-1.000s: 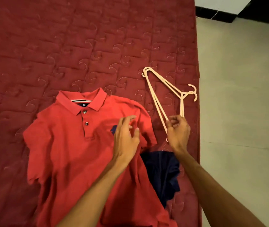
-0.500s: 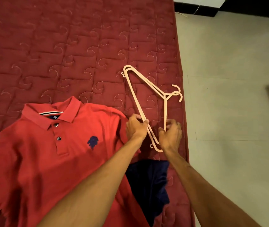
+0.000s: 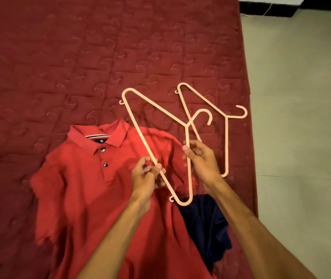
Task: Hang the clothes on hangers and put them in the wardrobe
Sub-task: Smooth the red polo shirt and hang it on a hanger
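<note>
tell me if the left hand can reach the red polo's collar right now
Probably yes: the collar lies uncovered up and left of the left hand, nothing between, though that hand grips the hanger.

Dark red quilted bed cover (image 3: 80, 57) with stitched swirl pattern, filling left and centre of the scene up to a straight right edge. Pale floor (image 3: 301, 137) beyond that edge, to the right.

Directly on the cover:
- Near centre: red polo shirt (image 3: 92, 194), front up, collar toward the far side.
- Just right of the shirt, near side: navy garment (image 3: 205, 234), crumpled, apparently partly under the shirt; type not discernible.
- Near the right edge: pink hanger (image 3: 226, 146), flat, hook pointing right.
</note>
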